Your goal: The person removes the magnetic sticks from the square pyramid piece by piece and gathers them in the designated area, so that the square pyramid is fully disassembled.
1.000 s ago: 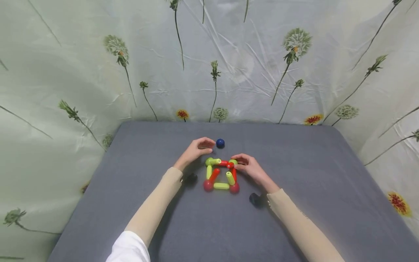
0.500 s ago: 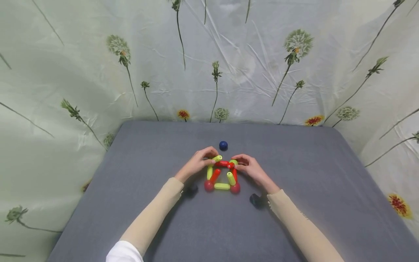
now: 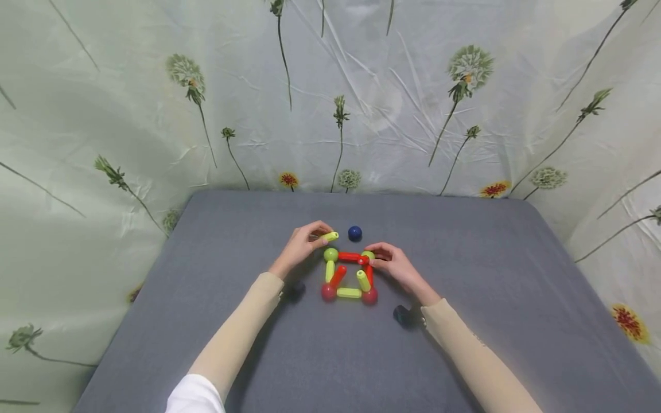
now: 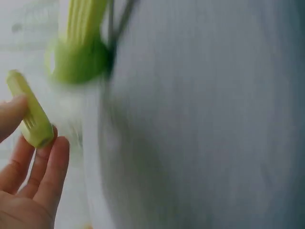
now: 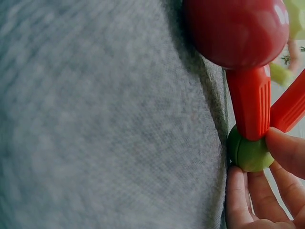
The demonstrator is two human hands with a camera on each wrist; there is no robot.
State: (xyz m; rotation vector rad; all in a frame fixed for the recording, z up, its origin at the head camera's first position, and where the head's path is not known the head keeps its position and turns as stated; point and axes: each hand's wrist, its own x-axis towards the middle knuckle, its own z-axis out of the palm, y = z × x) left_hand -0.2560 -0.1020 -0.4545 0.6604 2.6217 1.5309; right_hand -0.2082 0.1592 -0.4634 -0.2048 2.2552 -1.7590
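My left hand pinches a yellow-green toy building rod between thumb and fingers, raised behind the ball-and-rod square on the table. In the left wrist view the rod is apart from the blurred green ball. My right hand grips the square's back-right green ball, thumb against it and fingers curled beneath. Red balls form the front corners, another green ball the back left. Red and yellow-green rods join them; several rods stand up from the corners.
A dark blue ball lies behind the square. Dark wrist cameras sit below both wrists. The grey table meets a flower-patterned curtain at its back edge.
My left hand came to the back-left corner, took the yellow-green rod off the green ball there and lifted it away. The blue ball shifted slightly right. My right hand stayed put.
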